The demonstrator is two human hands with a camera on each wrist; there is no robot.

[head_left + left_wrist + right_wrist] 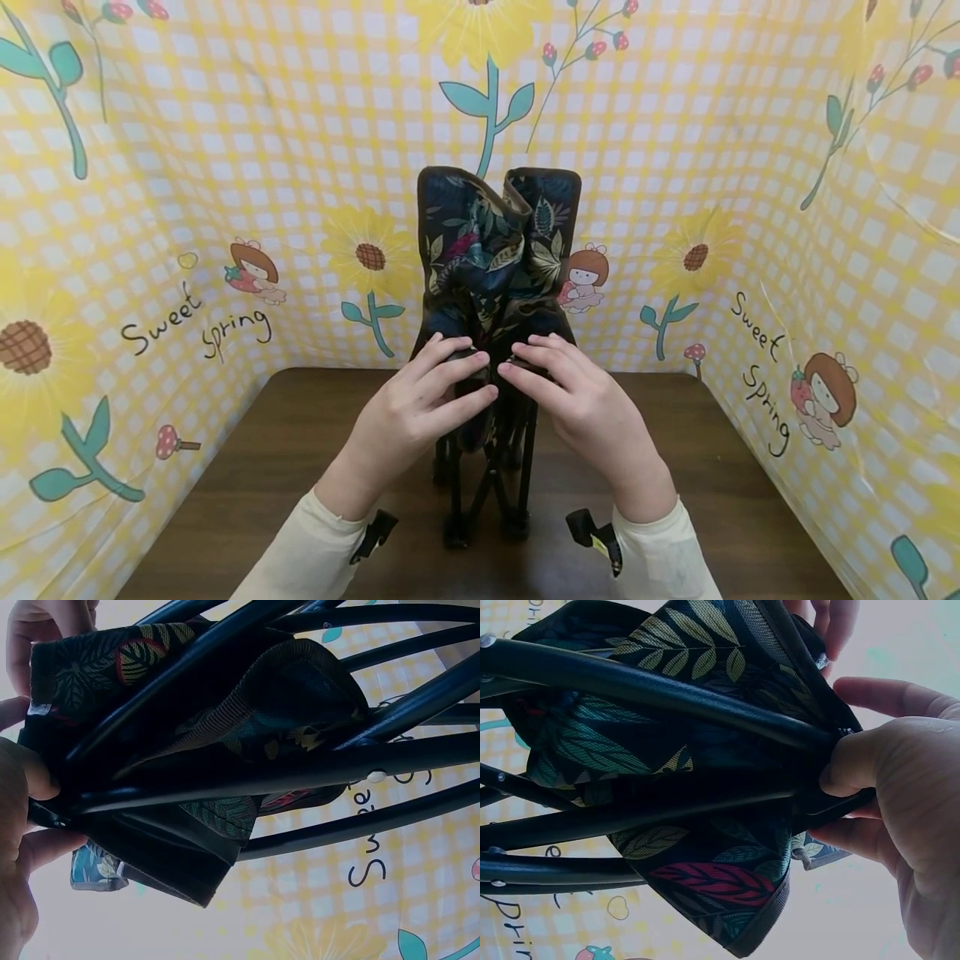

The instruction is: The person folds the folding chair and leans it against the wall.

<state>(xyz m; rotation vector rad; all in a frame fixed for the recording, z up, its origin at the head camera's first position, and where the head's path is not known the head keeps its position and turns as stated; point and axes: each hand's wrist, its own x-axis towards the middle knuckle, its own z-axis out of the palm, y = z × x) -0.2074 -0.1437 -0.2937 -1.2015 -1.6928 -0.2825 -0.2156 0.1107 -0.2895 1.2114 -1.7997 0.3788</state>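
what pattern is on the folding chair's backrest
The backrest is dark with greenish, cream and magenta leaves, clearest in the head view.

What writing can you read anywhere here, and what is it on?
"Sweet Spring": on the left side of the yellow-and-white checked cloth backdrop.
"Sweet Spring": again, on the backdrop's right side.
Pieces of that lettering show sideways in both wrist views, partly cut off.
Small pale patch on the black-framed folding chair with dark leaf-print fabric: too blurred to read.
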